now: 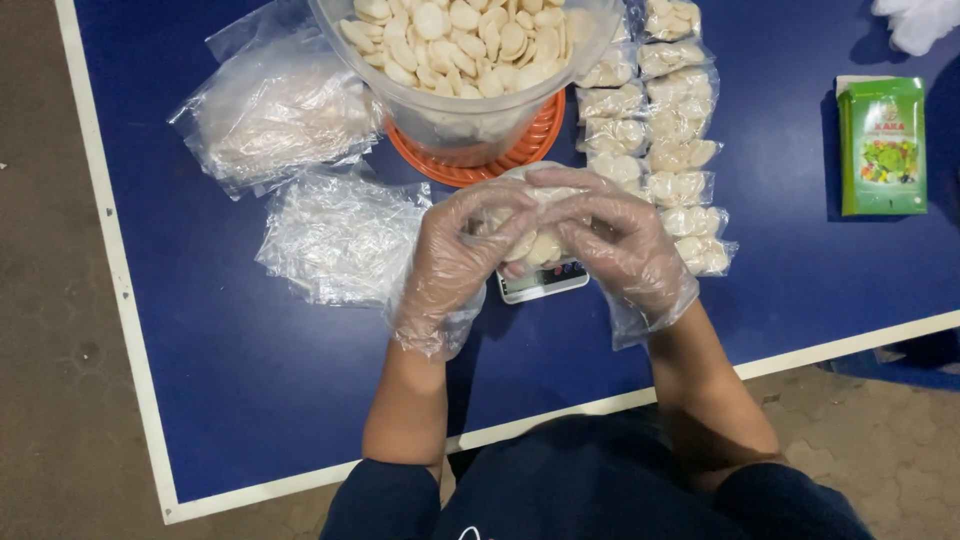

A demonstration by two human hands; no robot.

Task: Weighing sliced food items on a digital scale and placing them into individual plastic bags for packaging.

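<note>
Head view, looking straight down on a blue table (250, 350) with a white border. At the centre of the frame both hands, each in a loose clear plastic glove, meet around a small clear bag of pale crackers (540, 240). Left hand (455, 255): fingers curled over the left side and top of the bag, grasping it. Right hand (625, 245): fingers wrapped over the right side and top of the same bag, also grasping it. The bag is held just above a small digital scale (542, 283), whose lower edge and display show below the hands.

Directly above the hands, at the top centre, a large clear tub (470, 120) filled with pale oval crackers stands on an orange lid or tray (530, 150). To the right of the tub, a column of small filled cracker packets (680, 150) runs from the top edge down to just beside the right hand. In the upper left lie two heaps of empty clear bags (285, 110), one above the other. At the upper right, well apart from the hands, a green printed packet (882, 145) lies flat; a white crumpled item (915, 20) sits at the top right corner. Dark sleeves fill the bottom centre.
</note>
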